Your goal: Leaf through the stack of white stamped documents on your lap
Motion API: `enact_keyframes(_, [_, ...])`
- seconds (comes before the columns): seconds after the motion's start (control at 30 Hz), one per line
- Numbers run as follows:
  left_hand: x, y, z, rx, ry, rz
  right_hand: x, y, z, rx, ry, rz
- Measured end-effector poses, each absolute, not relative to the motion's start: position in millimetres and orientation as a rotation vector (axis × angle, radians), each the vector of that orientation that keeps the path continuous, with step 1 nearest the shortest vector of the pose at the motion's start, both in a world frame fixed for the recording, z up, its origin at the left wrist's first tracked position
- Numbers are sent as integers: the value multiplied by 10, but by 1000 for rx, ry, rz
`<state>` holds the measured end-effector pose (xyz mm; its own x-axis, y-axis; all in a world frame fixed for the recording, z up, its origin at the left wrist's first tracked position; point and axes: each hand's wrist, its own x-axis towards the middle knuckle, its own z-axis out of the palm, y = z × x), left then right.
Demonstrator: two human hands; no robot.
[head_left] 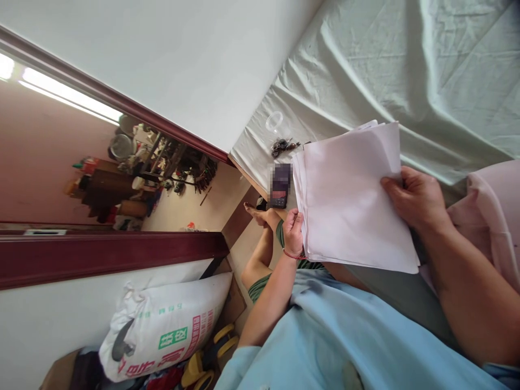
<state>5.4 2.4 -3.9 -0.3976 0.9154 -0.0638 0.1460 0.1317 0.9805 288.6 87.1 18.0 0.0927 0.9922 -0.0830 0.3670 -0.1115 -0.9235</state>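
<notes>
Matt white paper stack [349, 200], creased matt cloth sheet [447, 70], clear glossy plastic cup [274, 121]

The stack of paper [349, 200] hides the fingers of the left hand [293, 232] past its near edge; only the thumb and knuckles show. The right hand [416, 197] curls its fingertips behind the far edge of the sheets, out of sight. Just beyond the left-hand grip a phone [280, 185] is blurred out, its screen unreadable. Further from that grip, a small dark clump [282, 145] is too small to tell, maybe keys. The right forearm [475, 303] runs off the frame's right edge. The sack [162, 325] is cut by clutter below
</notes>
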Motion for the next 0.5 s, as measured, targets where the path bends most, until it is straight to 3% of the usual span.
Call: enact_keyframes(0.5, [93, 8, 23, 1052, 1649, 1293, 2840, 865, 218, -1735, -1391, 947])
